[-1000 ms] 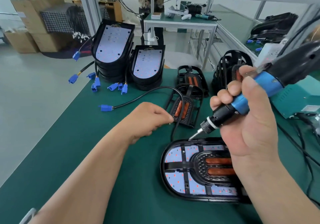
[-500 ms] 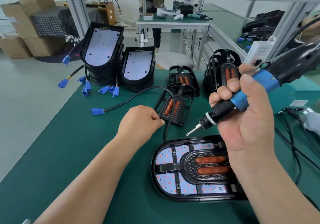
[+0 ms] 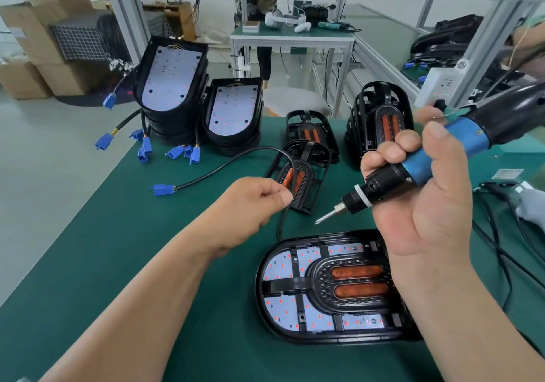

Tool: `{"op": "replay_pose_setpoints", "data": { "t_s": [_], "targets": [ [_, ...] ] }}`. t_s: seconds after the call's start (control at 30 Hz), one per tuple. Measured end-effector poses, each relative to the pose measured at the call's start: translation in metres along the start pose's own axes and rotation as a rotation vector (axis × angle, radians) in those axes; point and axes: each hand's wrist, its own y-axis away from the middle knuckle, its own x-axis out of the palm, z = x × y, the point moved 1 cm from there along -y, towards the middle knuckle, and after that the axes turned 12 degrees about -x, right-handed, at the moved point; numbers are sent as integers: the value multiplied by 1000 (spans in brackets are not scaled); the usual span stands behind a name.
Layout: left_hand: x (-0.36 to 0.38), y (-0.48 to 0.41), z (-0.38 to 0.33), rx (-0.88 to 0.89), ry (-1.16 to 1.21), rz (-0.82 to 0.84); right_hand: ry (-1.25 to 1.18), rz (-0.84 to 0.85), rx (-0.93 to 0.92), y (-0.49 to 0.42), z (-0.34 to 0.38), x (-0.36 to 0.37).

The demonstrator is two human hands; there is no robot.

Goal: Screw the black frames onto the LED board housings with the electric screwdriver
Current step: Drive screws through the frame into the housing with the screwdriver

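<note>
The LED board housing (image 3: pixel 260 293) lies flat on the green tabletop (image 3: pixel 118 249) with its long axis running left to right and its rounded end to the left, the white LED board facing up. The black frame (image 3: pixel 356 288) sits on top of it along the same axis, its two orange strips lying lengthwise. Over the right end of the housing the right hand (image 3: pixel 421 213) grips the electric screwdriver (image 3: pixel 413 169), fingers wrapped round the blue and black barrel. The tool's long axis slants from upper right down to lower left, and the bit points down and left, its tip hanging just past the housing's far rim without touching it. Beyond the housing's far left corner the left hand (image 3: pixel 250 201) has its fingers curled and the thumb pressed to the forefinger; I cannot tell whether they pinch anything. A black cable (image 3: pixel 224 166) runs from the housing's far edge past that hand and out to the left, ending in a blue connector (image 3: pixel 162 189). Loose black frames (image 3: pixel 309 151) lie beyond the housing, with a taller stack of frames (image 3: pixel 380 122) to their right. Further off and to the left stand two stacks of housings (image 3: pixel 174 92), boards facing the camera. Behind all this are a small table (image 3: pixel 292 37), aluminium posts, grey floor and cardboard boxes (image 3: pixel 29 42)
</note>
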Motion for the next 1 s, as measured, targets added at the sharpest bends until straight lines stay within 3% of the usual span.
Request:
{"op": "replay_pose_setpoints", "data": {
  "t_s": [0.1,0.23,0.4,1.0],
  "targets": [
    [5,5,-5,31,64,168,-22,-54,-21,-1,0,-2],
    [15,8,-5,72,21,237,-48,-147,-26,-4,-2,-5],
    [23,9,-5,119,-21,247,-20,-200,-18,-5,-3,-9],
    [24,13,-8,120,-28,261,26,-156,-9,-3,-6,-9]
  ]
}}
